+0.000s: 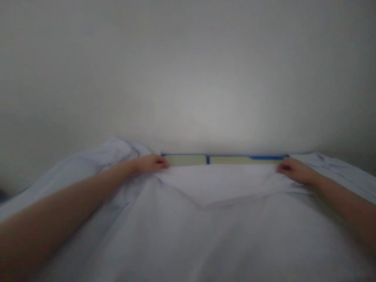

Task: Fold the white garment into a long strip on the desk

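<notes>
A large white cloth (182, 235) spreads across the lower part of the head view, with a flap (217, 182) that dips to a blunt point in the middle. At the left end of its far edge, my left hand (151, 163) pinches the fabric between thumb and fingers. My right hand (295, 170) grips the same edge at the right end. Between the two hands the edge runs nearly straight. Behind it shows a strip of a pale yellow surface (185, 159) with blue lines. The picture is dim and blurred, so the cloth's exact kind is unclear.
A plain grey wall (188, 70) rises directly behind the cloth. Rumpled white fabric (111, 150) is heaped to the left, and more creased fabric (331, 164) lies to the right. Something dark (2, 195) shows at the far left edge.
</notes>
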Available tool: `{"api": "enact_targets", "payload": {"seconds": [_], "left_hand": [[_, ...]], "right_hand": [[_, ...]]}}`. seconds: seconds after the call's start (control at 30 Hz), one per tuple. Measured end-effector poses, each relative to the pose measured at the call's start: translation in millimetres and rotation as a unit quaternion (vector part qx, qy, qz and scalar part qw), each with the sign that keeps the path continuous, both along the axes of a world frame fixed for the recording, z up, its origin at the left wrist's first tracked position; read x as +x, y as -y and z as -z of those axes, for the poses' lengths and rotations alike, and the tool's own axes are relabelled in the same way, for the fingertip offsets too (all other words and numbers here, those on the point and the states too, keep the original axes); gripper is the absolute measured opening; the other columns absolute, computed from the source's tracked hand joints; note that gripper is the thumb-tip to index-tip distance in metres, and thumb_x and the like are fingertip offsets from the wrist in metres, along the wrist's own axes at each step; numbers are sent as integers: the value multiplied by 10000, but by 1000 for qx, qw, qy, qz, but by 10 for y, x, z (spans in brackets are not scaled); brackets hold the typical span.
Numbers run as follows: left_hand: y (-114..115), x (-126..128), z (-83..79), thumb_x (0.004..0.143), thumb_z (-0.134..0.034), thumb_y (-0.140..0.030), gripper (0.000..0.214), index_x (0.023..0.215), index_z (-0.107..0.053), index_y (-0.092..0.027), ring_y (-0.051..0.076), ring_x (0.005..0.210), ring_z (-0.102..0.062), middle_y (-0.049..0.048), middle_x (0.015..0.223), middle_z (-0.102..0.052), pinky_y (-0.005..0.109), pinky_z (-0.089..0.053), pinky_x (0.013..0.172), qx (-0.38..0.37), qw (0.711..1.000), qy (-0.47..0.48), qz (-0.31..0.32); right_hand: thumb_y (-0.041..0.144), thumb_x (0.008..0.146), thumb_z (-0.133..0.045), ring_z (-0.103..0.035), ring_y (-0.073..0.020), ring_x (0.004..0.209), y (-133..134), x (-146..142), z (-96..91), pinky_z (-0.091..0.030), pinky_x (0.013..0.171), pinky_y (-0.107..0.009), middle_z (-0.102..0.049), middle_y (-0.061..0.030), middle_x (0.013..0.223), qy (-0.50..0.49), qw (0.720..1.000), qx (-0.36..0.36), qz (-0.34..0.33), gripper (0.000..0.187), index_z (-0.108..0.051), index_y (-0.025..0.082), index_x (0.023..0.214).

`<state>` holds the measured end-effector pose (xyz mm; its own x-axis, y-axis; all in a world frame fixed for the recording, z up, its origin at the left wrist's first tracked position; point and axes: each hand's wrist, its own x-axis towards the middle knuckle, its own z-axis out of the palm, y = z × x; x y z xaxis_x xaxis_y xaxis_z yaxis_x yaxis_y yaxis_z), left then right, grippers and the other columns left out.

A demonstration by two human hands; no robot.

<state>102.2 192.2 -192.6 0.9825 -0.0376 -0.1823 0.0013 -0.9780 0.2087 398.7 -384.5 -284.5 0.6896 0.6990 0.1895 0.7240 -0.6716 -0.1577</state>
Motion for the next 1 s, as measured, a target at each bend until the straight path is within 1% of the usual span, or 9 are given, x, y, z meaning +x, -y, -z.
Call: {"api": "enact_targets", "payload": {"seconds": [0.17, 0.3, 0.47, 0.6, 0.7, 0.77, 0.83, 0.9, 1.0], "left_hand": [[-10, 76, 78, 735, -483, -564, 434, 750, -601, -147, 140, 627, -526, 36, 701, -608, 211, -307, 523, 60, 997, -39, 4], [-68, 84, -23, 765, -438, -565, 446, 734, -576, -143, 141, 637, -528, 40, 707, -599, 212, -314, 532, 69, 997, -41, -1], [-88, 66, -230, 791, -394, -565, 452, 787, -569, -149, 142, 680, -526, 29, 728, -592, 209, -337, 588, 75, 997, 0, -18], [-181, 59, -156, 776, -415, -563, 451, 811, -582, -145, 145, 681, -529, 35, 742, -603, 219, -351, 601, 81, 995, -6, -50], [-117, 53, -76, 718, -515, -516, 432, 909, -599, -138, 165, 746, -552, 61, 849, -624, 238, -384, 660, 92, 993, 0, -73], [117, 34, -86, 690, -552, -493, 452, 970, -601, -141, 193, 850, -553, 83, 961, -613, 262, -394, 741, 118, 989, 51, -70], [529, -10, -135, 713, -522, -527, 465, 975, -609, -153, 220, 937, -532, 94, 1023, -592, 295, -382, 816, 143, 983, 111, -37], [1055, -82, -167, 744, -460, -604, 502, 953, -611, -174, 226, 931, -533, 95, 1005, -590, 321, -385, 815, 144, 979, 143, 30], [1799, -204, -93, 699, -486, -669, 554, 972, -599, -200, 240, 915, -538, 111, 980, -587, 354, -401, 786, 143, 968, 144, 147]], "right_hand": [[515, 693, -565, -551, -246, 919, 77, 45, 67, -405, 837, -355, -622, -112, 983, 38, 999, -23, -6, 476, -644, 168, 1009], [426, 731, -528, -564, -210, 813, 33, 131, -69, -424, 748, -310, -627, -86, 864, -7, 998, -58, -20, 305, -651, 166, 832], [382, 795, -444, -557, -178, 688, -79, 176, -266, -411, 626, -280, -629, -77, 768, -15, 999, -22, 29, 274, -610, 164, 780], [380, 778, -469, -581, -193, 735, -147, 176, -114, -433, 668, -297, -644, -94, 850, -13, 998, -25, 61, 301, -609, 154, 918], [407, 707, -560, -580, -250, 889, -121, 176, 19, -438, 773, -344, -621, -146, 1016, 21, 995, -14, 101, 477, -582, 118, 1085], [471, 708, -562, -585, -266, 882, -54, 147, 28, -446, 758, -358, -623, -155, 1007, 27, 988, 15, 154, 537, -578, 115, 1110], [537, 732, -526, -600, -250, 807, 28, 57, -17, -457, 704, -341, -644, -130, 930, -2, 985, 45, 166, 529, -598, 139, 1074], [569, 727, -531, -603, -236, 805, 92, -108, -74, -462, 710, -326, -649, -106, 929, -28, 993, 55, 103, 521, -611, 167, 1048], [519, 698, -601, -558, -248, 983, 98, -428, -110, -427, 863, -350, -608, -91, 1097, -10, 998, 31, -46, 526, -593, 197, 1115]]}}
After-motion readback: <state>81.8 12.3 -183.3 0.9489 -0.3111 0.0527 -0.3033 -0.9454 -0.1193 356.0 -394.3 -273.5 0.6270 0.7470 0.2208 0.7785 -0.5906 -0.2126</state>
